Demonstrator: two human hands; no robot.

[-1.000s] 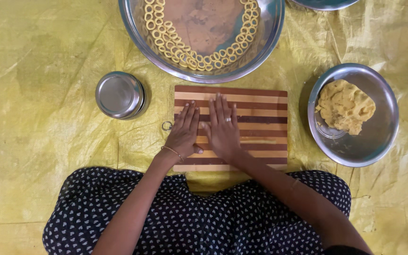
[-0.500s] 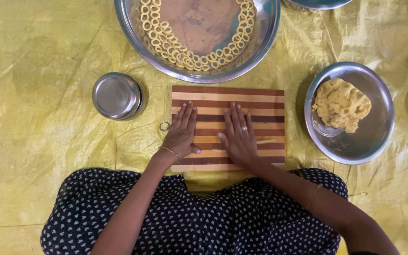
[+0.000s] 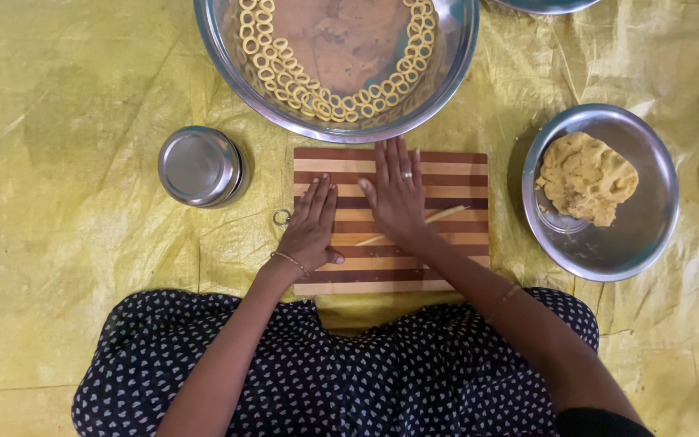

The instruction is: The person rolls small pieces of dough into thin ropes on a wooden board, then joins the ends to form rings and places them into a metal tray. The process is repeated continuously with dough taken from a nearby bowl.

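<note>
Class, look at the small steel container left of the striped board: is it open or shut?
Shut. The small steel container shows a flat, shiny lid across its whole top, with no contents visible.

This looks like a home cooking spot set up on the floor rather than a fitted kitchen. A yellow plastic sheet covers the ground, and the person sits on it in patterned dark clothing with a striped wooden board in front of the knees. Around the board stand a large steel bowl lined with small dough rings, a steel dish holding a lump of dough, and a small lidded steel tin.
</note>
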